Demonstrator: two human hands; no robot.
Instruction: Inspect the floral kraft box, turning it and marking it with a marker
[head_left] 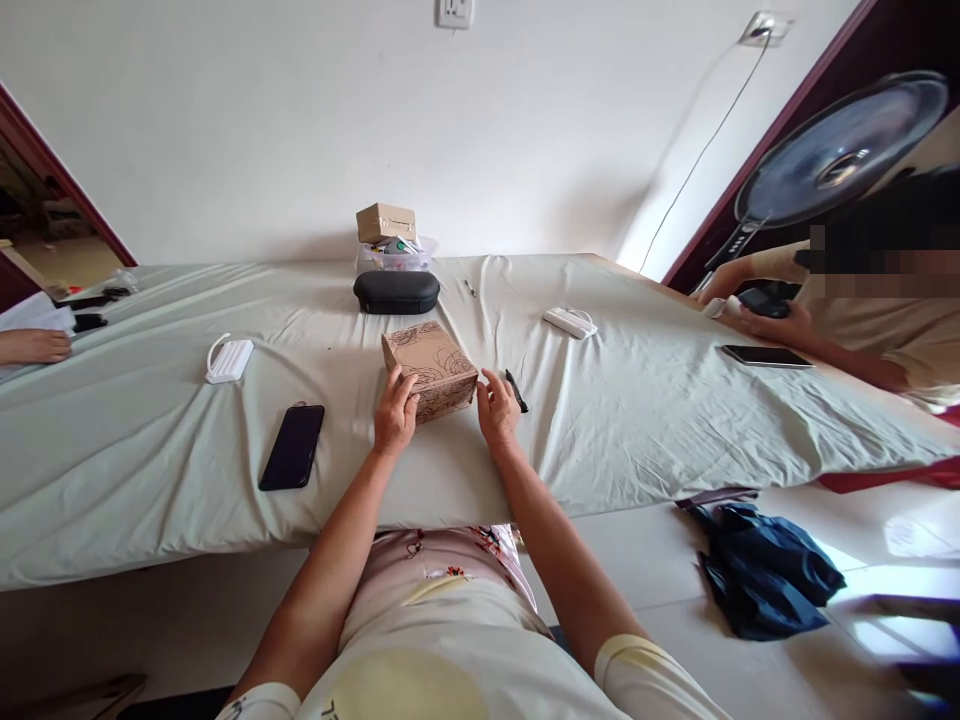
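At the far left edge, another person's hand [46, 347] lies by white paper [34, 314]. Left of centre on the tabletop [630, 430], a dark phone [292, 448] sits near the front edge, with bare cloth before the left hand [395, 412]. Its fingers touch the patterned box [431, 357] at frame centre; whether they clamp, I cannot tell. The box's longer-looking top edges slant from upper left to lower right; a black case [396, 292] stands just above. The right hand [496, 408], fingers slightly apart, is by its right end, a slim black object [517, 391] alongside; open cloth spreads rightward.
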